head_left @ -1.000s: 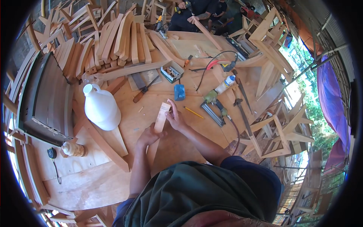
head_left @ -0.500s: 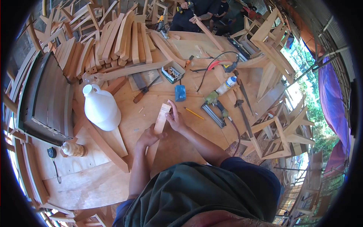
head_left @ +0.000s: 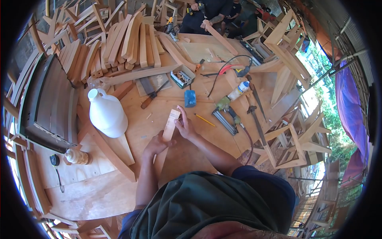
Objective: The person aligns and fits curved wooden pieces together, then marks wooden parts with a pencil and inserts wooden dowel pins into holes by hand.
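Observation:
A pale wooden piece slants up from my body over the bench, its squared end facing away from me. My left hand is closed around its middle. Near the far end, my right hand holds the right side, thumb and forefinger against the wood. The wood's lower part runs back towards my apron. Just beyond it is a blue block-like object, and a yellow pencil lies to the right. A green nail gun with a hose rests further right.
A large white jug stands left, near a small glue bottle and a tape measure. Curved wooden parts are stacked at the back. A chisel and a small box lie mid-bench. Across the bench a co-worker's hand holds wood.
My hands and the wooden piece stay almost still. Across the bench, the co-worker's hand and wooden bar have shifted slightly.

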`<state>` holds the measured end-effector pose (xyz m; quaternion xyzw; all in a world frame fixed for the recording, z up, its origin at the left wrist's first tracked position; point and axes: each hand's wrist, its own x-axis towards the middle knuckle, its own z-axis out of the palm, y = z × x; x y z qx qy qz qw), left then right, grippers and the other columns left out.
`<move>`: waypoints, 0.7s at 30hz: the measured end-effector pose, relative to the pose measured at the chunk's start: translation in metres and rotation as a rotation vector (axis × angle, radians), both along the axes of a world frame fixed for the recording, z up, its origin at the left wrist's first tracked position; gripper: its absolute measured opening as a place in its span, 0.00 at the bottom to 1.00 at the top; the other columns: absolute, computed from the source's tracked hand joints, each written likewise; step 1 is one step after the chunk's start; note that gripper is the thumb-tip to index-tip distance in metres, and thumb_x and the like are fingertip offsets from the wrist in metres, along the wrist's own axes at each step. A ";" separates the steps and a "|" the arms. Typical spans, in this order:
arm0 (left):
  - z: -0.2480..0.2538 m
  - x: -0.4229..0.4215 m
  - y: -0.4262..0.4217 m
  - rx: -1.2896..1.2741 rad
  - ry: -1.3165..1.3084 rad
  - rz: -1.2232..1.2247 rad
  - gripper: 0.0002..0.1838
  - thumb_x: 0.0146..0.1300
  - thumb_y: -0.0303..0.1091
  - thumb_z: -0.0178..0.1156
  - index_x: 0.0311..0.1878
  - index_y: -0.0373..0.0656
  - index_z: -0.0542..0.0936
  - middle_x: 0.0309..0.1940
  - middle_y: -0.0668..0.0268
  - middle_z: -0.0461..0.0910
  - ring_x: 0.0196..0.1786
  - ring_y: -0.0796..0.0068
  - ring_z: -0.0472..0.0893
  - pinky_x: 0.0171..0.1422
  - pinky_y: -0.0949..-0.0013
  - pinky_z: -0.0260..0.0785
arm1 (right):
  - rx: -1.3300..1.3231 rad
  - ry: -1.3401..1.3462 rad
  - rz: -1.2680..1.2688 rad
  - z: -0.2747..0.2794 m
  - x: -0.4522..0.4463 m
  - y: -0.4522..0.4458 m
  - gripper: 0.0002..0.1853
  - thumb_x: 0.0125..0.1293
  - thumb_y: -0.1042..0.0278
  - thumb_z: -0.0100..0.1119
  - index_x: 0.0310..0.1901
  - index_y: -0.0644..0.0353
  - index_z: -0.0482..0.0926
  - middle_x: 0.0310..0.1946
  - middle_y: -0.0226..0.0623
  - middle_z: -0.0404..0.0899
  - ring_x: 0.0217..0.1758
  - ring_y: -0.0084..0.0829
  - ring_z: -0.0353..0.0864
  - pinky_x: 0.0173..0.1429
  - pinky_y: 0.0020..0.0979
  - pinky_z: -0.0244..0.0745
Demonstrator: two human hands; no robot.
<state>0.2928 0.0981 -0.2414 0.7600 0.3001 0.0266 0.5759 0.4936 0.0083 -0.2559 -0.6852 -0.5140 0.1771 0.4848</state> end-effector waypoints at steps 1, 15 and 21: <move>0.001 0.000 0.000 -0.007 -0.003 0.001 0.51 0.52 0.59 0.76 0.72 0.34 0.70 0.61 0.44 0.81 0.66 0.49 0.80 0.71 0.56 0.71 | -0.003 0.001 0.000 -0.001 0.001 0.000 0.39 0.76 0.55 0.57 0.81 0.55 0.51 0.30 0.38 0.82 0.33 0.33 0.82 0.46 0.34 0.77; -0.001 0.001 0.000 -0.024 -0.030 0.003 0.54 0.53 0.57 0.76 0.76 0.34 0.66 0.65 0.44 0.79 0.70 0.50 0.77 0.75 0.57 0.67 | -0.054 0.000 0.020 0.019 0.003 -0.006 0.40 0.74 0.55 0.62 0.80 0.56 0.55 0.43 0.42 0.83 0.39 0.30 0.83 0.48 0.34 0.79; -0.013 0.002 0.002 -0.048 -0.062 -0.010 0.54 0.54 0.57 0.77 0.76 0.34 0.65 0.65 0.45 0.79 0.70 0.50 0.77 0.74 0.57 0.68 | 0.138 -0.378 -0.040 0.035 0.003 -0.004 0.36 0.70 0.62 0.66 0.76 0.57 0.63 0.57 0.46 0.78 0.51 0.40 0.84 0.56 0.38 0.80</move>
